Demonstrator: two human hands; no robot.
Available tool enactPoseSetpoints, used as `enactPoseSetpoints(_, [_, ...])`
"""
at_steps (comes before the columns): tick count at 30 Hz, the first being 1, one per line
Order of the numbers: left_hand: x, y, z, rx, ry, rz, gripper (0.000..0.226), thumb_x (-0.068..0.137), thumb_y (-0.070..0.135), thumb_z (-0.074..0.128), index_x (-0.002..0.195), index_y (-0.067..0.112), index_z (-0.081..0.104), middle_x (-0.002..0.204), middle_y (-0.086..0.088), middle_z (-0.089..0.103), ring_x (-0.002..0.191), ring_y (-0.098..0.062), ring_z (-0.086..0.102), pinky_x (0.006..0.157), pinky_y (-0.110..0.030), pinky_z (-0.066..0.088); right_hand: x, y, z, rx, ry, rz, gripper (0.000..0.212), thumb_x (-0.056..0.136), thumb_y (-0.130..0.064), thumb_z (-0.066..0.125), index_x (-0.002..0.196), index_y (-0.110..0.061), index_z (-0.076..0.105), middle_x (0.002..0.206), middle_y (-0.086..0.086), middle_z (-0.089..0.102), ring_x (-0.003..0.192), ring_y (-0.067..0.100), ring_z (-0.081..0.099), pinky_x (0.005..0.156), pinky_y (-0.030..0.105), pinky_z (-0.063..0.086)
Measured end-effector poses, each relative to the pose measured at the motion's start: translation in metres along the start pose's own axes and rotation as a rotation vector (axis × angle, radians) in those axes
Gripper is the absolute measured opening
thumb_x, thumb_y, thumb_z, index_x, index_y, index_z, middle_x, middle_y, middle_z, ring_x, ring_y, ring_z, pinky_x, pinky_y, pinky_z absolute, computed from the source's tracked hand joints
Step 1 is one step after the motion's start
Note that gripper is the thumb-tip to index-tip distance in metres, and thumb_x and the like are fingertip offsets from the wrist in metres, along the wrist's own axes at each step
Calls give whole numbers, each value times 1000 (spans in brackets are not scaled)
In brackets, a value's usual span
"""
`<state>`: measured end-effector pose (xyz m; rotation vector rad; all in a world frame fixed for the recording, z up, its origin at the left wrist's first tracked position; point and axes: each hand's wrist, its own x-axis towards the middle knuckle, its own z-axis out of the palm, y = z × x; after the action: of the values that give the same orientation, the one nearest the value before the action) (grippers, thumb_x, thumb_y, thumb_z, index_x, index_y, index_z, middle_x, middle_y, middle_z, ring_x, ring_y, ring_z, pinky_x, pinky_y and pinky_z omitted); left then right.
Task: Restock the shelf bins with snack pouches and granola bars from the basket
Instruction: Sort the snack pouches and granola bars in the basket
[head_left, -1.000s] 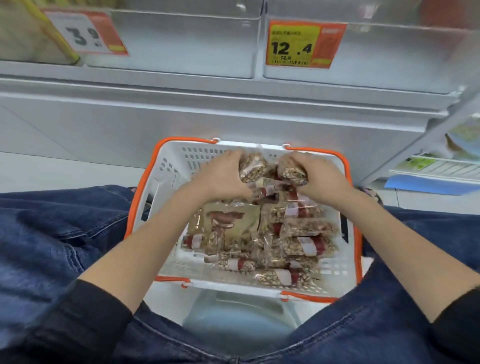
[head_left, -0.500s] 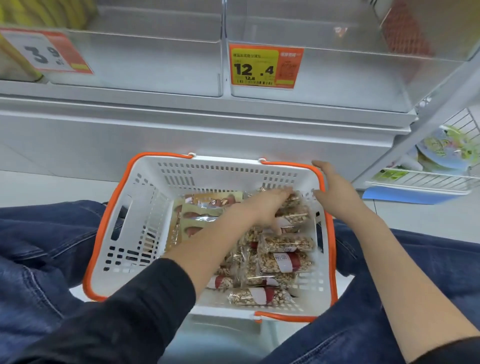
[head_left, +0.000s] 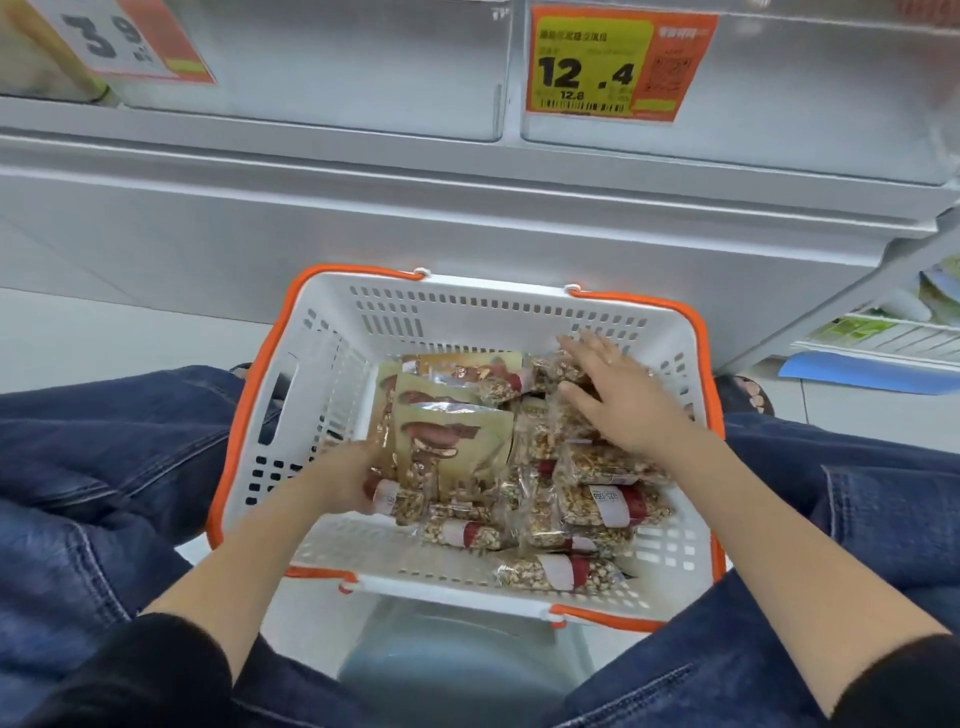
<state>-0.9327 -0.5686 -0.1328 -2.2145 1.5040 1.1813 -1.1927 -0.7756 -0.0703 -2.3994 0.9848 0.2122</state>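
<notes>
On the front of the clear shelf bin (head_left: 753, 78) at upper right, an orange-and-yellow price tag (head_left: 618, 65) is fixed, on which "12.4" can be read in large black figures with "12.8" and a barcode beneath; the smaller print is too blurred to be read. On the neighbouring clear bin (head_left: 337, 67) to the left, a white-and-orange tag (head_left: 127, 41) marked "3 9" is seen. Below the shelf, a white plastic basket (head_left: 332, 374) with orange handles is set between two knees in blue jeans (head_left: 104, 467). Inside it, tan snack pouches (head_left: 452, 441) printed with a brown-red picture are stacked at the left, and clear-wrapped granola bars (head_left: 613, 506) with red-and-white bands are piled at the right and front; their band text cannot be made out. The left hand (head_left: 345, 480) is placed at the lower left edge of the pouches, its fingertips hidden behind them, so the grip cannot be told. The right hand (head_left: 618, 395) is laid flat on the bars at the far right, fingers straight and spread. A wire rack (head_left: 883, 338) with coloured packets is visible at far right.
</notes>
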Motion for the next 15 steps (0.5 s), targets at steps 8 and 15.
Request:
enactPoseSetpoints(8, [32,-24,50,143,-153,-26,84,78,35,71,147,17,26,151,-4,31,131,-23,38,104,-31,36,-6,-83,46,40,-171,-251,47,96,-27,51,141,-24,38,130,1,55,92,11,59,82,32,54])
enactPoseSetpoints(15, [46,-32,60,242,-97,-4,60,85,31,64,138,17,40,147,-3,30,133,-26,26,110,-42,29,15,-95,145,-26,-731,-37,50,88,-20,59,130,-5,36,124,16,49,103,28,50,72,31,37])
